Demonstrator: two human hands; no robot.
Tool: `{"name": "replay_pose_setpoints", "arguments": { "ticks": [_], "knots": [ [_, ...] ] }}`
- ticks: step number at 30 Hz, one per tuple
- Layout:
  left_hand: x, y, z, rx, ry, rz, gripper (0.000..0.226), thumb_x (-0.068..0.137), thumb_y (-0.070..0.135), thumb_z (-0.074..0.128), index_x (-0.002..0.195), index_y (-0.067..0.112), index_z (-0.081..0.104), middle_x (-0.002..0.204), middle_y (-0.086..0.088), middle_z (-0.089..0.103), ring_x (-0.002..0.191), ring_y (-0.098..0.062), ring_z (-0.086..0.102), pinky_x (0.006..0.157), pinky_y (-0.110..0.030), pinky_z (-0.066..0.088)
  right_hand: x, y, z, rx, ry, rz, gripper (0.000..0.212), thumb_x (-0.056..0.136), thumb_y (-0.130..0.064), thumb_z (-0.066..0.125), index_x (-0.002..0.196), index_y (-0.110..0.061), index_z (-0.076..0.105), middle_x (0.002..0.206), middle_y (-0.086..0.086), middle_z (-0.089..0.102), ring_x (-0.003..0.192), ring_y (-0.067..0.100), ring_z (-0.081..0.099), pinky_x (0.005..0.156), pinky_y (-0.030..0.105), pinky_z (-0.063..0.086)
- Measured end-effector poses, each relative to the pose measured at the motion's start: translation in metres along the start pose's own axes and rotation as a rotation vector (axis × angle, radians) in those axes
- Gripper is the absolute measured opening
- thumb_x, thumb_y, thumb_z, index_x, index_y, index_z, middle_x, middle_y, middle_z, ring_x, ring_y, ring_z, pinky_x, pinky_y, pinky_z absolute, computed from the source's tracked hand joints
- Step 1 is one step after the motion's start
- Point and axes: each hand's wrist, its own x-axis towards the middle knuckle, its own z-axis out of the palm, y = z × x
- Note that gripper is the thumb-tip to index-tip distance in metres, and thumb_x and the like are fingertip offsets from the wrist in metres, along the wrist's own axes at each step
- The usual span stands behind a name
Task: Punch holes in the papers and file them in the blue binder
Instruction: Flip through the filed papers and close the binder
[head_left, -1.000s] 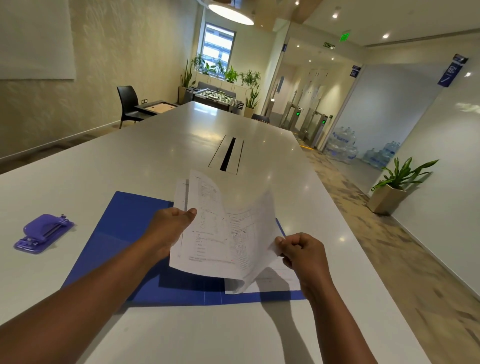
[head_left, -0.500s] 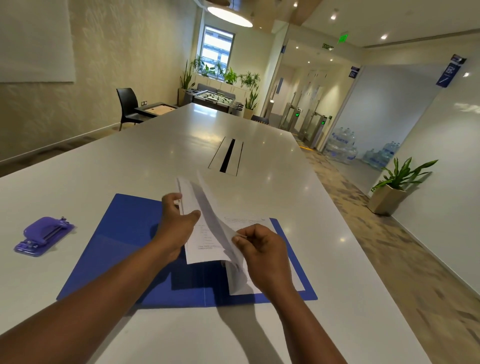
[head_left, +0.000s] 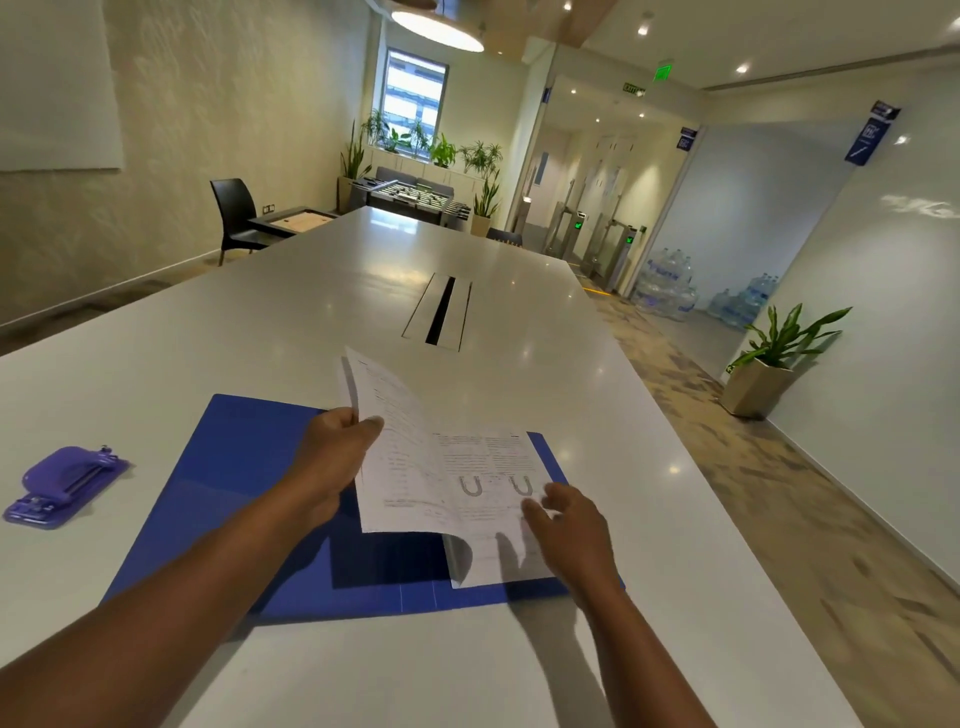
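The person stands at a long white table (head_left: 260, 332) with the blue binder (head_left: 234, 493) lying open and flat on it. The left hand (head_left: 332, 462) pinches a printed sheet (head_left: 400, 457) by its left edge, thumb on top, holding it lifted and curling above the binder. The right hand (head_left: 571, 525) hovers with fingers loosely spread over the lower sheets (head_left: 493, 556) resting on the binder's right half, gripping nothing. This looks like sorting or gathering the papers before punching. The purple hole punch (head_left: 62, 486) sits well apart to the left, untouched; the next move likely calls for squaring the sheets and carrying them to it.
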Motion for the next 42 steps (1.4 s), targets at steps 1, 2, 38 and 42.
{"name": "replay_pose_setpoints", "arguments": {
  "ticks": [1, 2, 38, 42],
  "knots": [
    [0.002, -0.001, 0.0, -0.011, -0.008, -0.005, 0.024, 0.101, 0.023, 0.061, 0.104, 0.001, 0.068, 0.102, -0.011, 0.075, 0.095, -0.032, 0.072, 0.092, -0.052, 0.058, 0.008, 0.018, -0.001, -0.114, -0.011, 0.056, 0.051, 0.093, -0.05, 0.065, 0.134, -0.022, 0.058, 0.131, -0.002, 0.067, 0.112, 0.02, 0.065, 0.099, 0.04, 0.054],
    [0.004, -0.002, 0.0, -0.024, -0.018, -0.012, 0.025, 0.102, 0.025, 0.059, 0.105, 0.002, 0.067, 0.103, -0.012, 0.075, 0.096, -0.032, 0.072, 0.092, -0.053, 0.058, 0.013, 0.033, -0.002, -0.222, -0.02, 0.101, 0.054, 0.087, -0.059, 0.065, 0.128, -0.023, 0.057, 0.127, -0.002, 0.066, 0.111, 0.023, 0.064, 0.095, 0.043, 0.056],
    [0.003, 0.001, 0.009, 0.009, -0.003, 0.106, 0.045, 0.097, 0.018, 0.068, 0.134, 0.025, 0.043, 0.118, -0.005, 0.063, 0.098, -0.022, 0.068, 0.074, -0.036, 0.059, -0.029, -0.066, -0.021, 0.352, -0.225, -0.139, 0.02, 0.085, -0.021, 0.083, 0.079, -0.004, 0.073, 0.078, 0.003, 0.077, 0.072, 0.016, 0.072, 0.068, 0.024, 0.057],
    [-0.002, 0.004, 0.008, 0.088, -0.024, 0.154, 0.054, 0.079, 0.061, 0.076, 0.12, 0.033, 0.054, 0.123, -0.002, 0.062, 0.111, -0.026, 0.064, 0.091, -0.047, 0.058, -0.034, -0.071, -0.007, 0.315, -0.226, -0.143, 0.038, 0.074, -0.023, 0.091, 0.062, -0.015, 0.056, 0.059, -0.008, 0.063, 0.051, 0.001, 0.058, 0.055, 0.018, 0.049]
  ]
}}
